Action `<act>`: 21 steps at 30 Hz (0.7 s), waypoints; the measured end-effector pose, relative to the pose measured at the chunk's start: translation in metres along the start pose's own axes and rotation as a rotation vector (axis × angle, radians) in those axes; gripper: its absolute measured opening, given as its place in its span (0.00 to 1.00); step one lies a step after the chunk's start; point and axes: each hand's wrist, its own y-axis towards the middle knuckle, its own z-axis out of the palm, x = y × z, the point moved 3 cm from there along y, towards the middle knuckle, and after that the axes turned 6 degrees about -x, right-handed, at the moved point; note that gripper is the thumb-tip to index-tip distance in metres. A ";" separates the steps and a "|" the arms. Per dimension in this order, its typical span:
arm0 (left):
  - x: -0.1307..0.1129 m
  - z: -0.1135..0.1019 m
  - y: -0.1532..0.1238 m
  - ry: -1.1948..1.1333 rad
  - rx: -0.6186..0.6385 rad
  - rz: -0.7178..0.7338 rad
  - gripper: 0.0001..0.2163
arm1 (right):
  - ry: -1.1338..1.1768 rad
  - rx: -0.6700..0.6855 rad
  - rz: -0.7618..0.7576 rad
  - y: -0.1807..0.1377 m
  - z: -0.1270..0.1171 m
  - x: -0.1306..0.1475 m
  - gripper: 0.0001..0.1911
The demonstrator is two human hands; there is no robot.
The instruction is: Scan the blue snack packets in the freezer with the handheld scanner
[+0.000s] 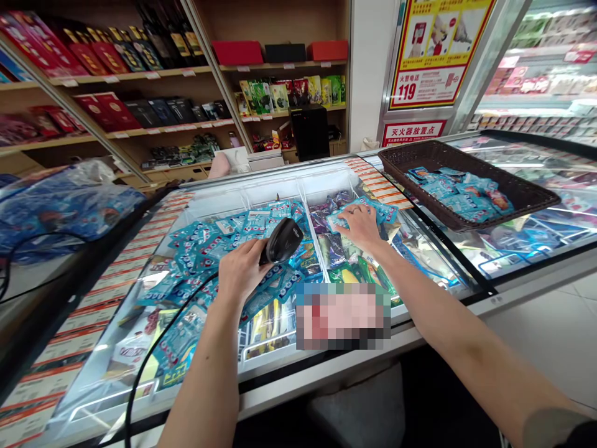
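Observation:
My left hand (pixel 241 270) is closed round the handle of a black barcode scanner (pixel 282 240), whose cable (pixel 153 354) runs down to the lower left. The scanner hangs over a pile of blue ice cream packets (pixel 209 249) in the open chest freezer (pixel 289 177). My right hand (pixel 361 227) reaches into the freezer's right compartment. Its fingers press on a small stack of blue packets (pixel 368 211) lying on top of mixed purple and green packets (pixel 336 249).
A brown wicker basket (pixel 527 193) holding more blue packets rests on the freezer's glass lid at the right. A blue plastic bag (pixel 60 208) lies at the left. Price labels (pixel 140 242) line the freezer's edge. Shelves with boxes (pixel 107 112) stand behind.

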 end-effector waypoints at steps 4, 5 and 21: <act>0.006 0.000 -0.002 0.034 0.004 -0.049 0.17 | -0.059 -0.026 0.012 0.000 -0.001 -0.003 0.15; 0.007 -0.001 -0.003 0.043 0.001 -0.068 0.17 | -0.074 -0.029 0.017 0.000 -0.002 -0.004 0.15; 0.046 -0.013 -0.013 0.116 -0.053 -0.338 0.18 | 0.411 0.114 -0.183 -0.002 0.022 0.035 0.14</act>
